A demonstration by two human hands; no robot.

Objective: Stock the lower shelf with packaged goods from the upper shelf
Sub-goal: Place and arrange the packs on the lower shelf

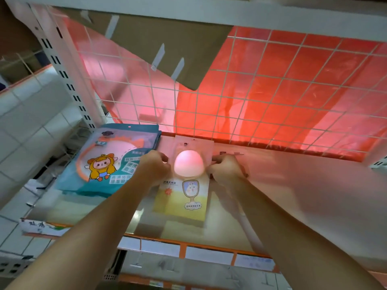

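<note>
A clear-fronted package (184, 197) with a round mirror near its top and a yellow rabbit card below lies flat on the shelf board (293, 195), in the middle of the view. My left hand (154, 167) grips its left edge beside the mirror. Opposite it, my right hand (227, 168) pinches the right edge. To the left lies a stack of teal packages (109, 164) printed with a cartoon child, touching or nearly touching the held package.
A white wire grid (272, 97) backed by red plastic film closes the rear of the shelf. A white slotted upright (69, 80) stands at the left. Brown cardboard (167, 47) hangs under the shelf above. Orange price-tag rail (199, 248) runs along the front edge.
</note>
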